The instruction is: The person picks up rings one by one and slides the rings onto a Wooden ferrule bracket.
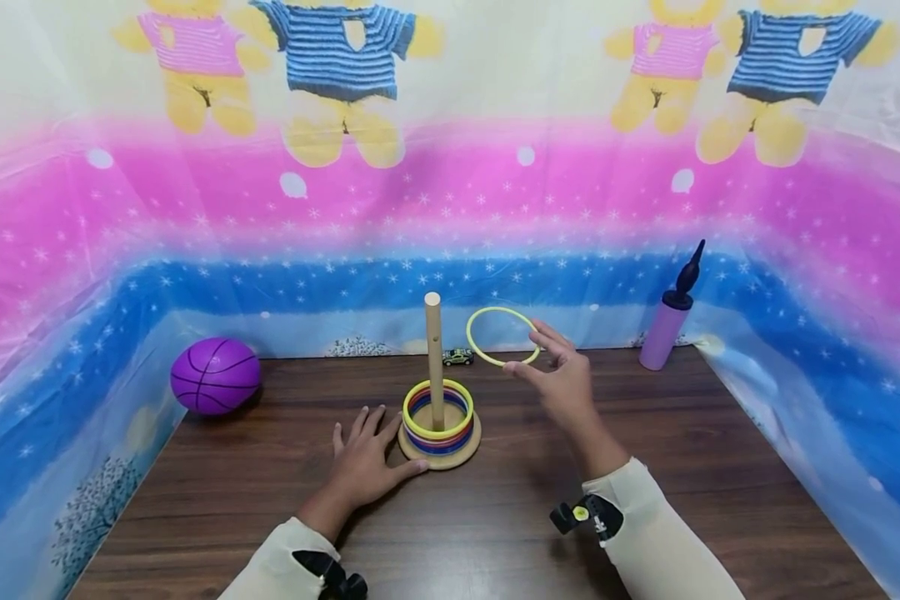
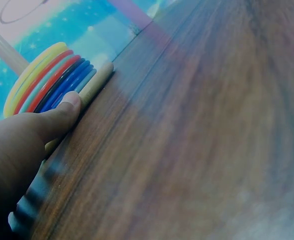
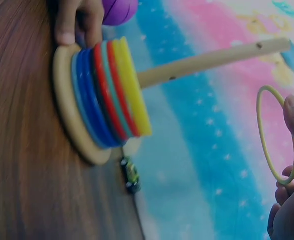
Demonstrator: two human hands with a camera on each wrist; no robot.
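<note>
A wooden post (image 1: 435,350) stands upright on a round wooden base (image 1: 463,454). Around its foot lies a stack of coloured rings (image 3: 107,95) in blue, red, teal and yellow, a yellow one on top. My left hand (image 1: 363,467) rests at the left of the base with its fingers spread; in the left wrist view its thumb (image 2: 69,102) touches the base edge. Right of the post, my right hand (image 1: 566,387) pinches a thin yellow ring (image 1: 468,327) between thumb and fingers. That ring is raised above the table and apart from the post.
A purple ball (image 1: 213,375) with black lines sits at the table's back left. Behind the post is a small toy car (image 1: 458,357). At the back right stands a purple hand pump (image 1: 663,333) with a black top. Printed cloth (image 1: 480,192) walls the table's back and sides.
</note>
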